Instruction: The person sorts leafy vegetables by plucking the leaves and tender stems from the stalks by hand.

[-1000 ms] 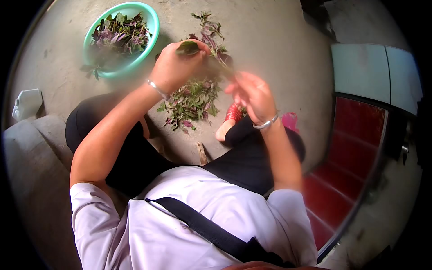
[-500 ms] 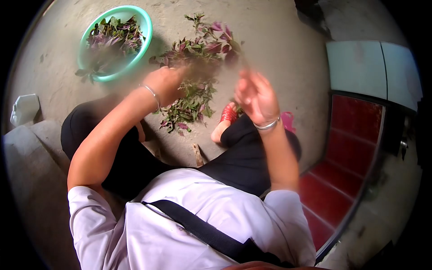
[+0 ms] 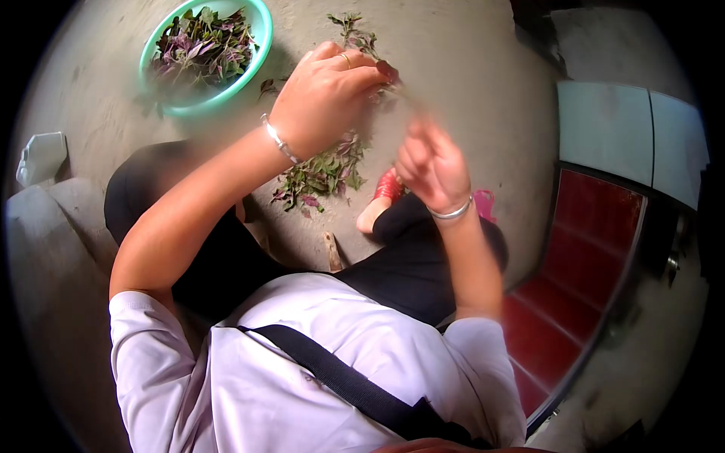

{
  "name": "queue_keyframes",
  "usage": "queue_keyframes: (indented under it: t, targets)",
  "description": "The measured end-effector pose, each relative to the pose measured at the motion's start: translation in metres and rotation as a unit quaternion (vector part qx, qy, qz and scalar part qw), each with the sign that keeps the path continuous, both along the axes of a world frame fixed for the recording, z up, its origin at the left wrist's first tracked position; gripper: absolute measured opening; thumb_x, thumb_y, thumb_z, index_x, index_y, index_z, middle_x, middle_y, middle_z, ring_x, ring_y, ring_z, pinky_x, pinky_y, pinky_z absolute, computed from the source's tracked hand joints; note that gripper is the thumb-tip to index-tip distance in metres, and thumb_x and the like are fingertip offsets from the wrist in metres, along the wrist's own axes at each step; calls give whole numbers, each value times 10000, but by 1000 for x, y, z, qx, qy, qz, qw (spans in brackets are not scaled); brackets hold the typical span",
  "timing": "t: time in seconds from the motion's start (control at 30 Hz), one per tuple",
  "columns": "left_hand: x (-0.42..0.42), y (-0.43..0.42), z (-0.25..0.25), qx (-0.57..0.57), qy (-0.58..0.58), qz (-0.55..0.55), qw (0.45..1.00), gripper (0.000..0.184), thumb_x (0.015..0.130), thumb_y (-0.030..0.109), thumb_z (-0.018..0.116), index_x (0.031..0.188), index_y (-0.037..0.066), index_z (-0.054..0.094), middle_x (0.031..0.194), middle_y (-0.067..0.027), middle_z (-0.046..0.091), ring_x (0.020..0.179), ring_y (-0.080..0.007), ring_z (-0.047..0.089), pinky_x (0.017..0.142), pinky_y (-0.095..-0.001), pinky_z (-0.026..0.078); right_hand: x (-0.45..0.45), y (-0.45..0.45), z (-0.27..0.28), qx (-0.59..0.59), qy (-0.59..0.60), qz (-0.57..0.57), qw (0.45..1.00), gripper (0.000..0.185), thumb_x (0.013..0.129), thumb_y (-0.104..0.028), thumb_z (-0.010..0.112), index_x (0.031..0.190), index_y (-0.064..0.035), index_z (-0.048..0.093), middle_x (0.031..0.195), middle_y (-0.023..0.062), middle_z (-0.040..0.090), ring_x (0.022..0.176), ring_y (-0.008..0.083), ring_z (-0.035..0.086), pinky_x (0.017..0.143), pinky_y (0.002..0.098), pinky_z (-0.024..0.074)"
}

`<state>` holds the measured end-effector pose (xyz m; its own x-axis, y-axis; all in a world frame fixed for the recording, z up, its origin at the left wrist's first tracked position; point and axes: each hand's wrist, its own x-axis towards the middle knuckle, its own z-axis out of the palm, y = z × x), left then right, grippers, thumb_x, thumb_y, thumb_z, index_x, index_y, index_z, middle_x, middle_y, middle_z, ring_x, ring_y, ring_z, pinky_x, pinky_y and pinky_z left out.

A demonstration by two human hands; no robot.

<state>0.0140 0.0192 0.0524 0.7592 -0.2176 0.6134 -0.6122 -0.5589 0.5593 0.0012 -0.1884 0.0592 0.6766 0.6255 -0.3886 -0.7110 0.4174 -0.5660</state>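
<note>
A leafy stem bridges the hands above the floor, pinched by the left hand and, through blur, the right hand's curled fingers; bare room spreads rightward, a green basin's rim curves leftward.

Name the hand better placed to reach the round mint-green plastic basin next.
Left, probably: the left hand is nearer the mint-green basin, while the right hand is farther across.
</note>
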Motion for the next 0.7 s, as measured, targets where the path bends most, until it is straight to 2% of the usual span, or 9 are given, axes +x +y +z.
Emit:
queue_keyframes:
  t: [0.17, 0.23, 0.33, 0.4, 0.43, 0.5, 0.6, 0.63, 0.7]
  targets:
    - [-3, 0, -6, -11, 92, -21, 995, 123, 702, 131, 561, 788, 71, 626, 756, -47, 602, 723, -216, 540, 696, -319, 406, 2, -1, -1, -18, 27, -14, 999, 282, 936, -282, 328, 887, -89, 528, 504, -20, 356, 425, 99, 289, 415, 225, 246]
    - [-4, 0, -5, 8, 98, -27, 995, 99, 718, 126, 568, 785, 70, 614, 755, -46, 593, 711, -218, 523, 679, -323, 395, 2, -1, -1, -15, 29, -16, 999, 275, 933, -278, 335, 887, -88, 528, 505, -15, 364, 418, 100, 286, 408, 225, 246]
    - [-5, 2, -2, 44, 93, -25, 994, 91, 728, 97, 586, 805, 49, 588, 752, -55, 568, 688, -222, 491, 649, -324, 378, -1, 3, 4, -54, 13, -5, 998, 258, 930, -262, 349, 892, -79, 527, 522, -7, 414, 411, 96, 319, 392, 219, 261]
    - [-5, 0, 0, 67, 92, -5, 993, 87, 728, 103, 564, 784, 37, 573, 726, -66, 558, 668, -222, 496, 624, -313, 381, -2, 5, 7, -69, 6, -3, 998, 269, 935, -259, 352, 861, -65, 523, 554, 15, 496, 413, 84, 372, 412, 202, 311]
    - [-6, -1, 0, 7, 164, -9, 986, 88, 736, 109, 554, 777, 31, 566, 709, -61, 551, 650, -197, 493, 605, -295, 378, -2, 6, 8, -77, 2, -2, 997, 276, 938, -258, 354, 846, -57, 521, 570, 26, 537, 414, 78, 399, 421, 193, 336]
    - [-7, -4, 0, -113, 303, -16, 946, 102, 752, 119, 532, 762, 20, 552, 675, -51, 537, 615, -146, 486, 568, -258, 373, -3, 9, 9, -114, -17, -21, 993, 265, 935, -248, 367, 840, -53, 520, 566, 25, 534, 423, 76, 412, 424, 185, 343]
    - [-7, -9, 0, -309, 452, -56, 835, 136, 799, 148, 503, 774, 28, 561, 672, 20, 519, 623, -48, 431, 549, -196, 345, -3, 14, 8, -138, -51, -66, 987, 261, 934, -239, 373, 835, -48, 520, 565, 22, 533, 443, 77, 433, 426, 185, 343]
    - [-7, -11, -2, -369, 495, -68, 784, 150, 814, 158, 494, 778, 31, 564, 671, 44, 513, 626, -16, 413, 543, -175, 336, -4, 15, 8, -141, -63, -85, 984, 261, 934, -237, 372, 834, -47, 521, 565, 21, 533, 451, 78, 441, 426, 186, 342]
    - [-7, -12, -5, -398, 503, -66, 764, 157, 834, 176, 491, 804, 53, 583, 693, 49, 525, 630, -28, 432, 553, -172, 344, -4, 16, 10, -125, -72, -80, 986, 266, 935, -237, 370, 834, -45, 525, 566, 20, 534, 470, 80, 453, 440, 193, 346]
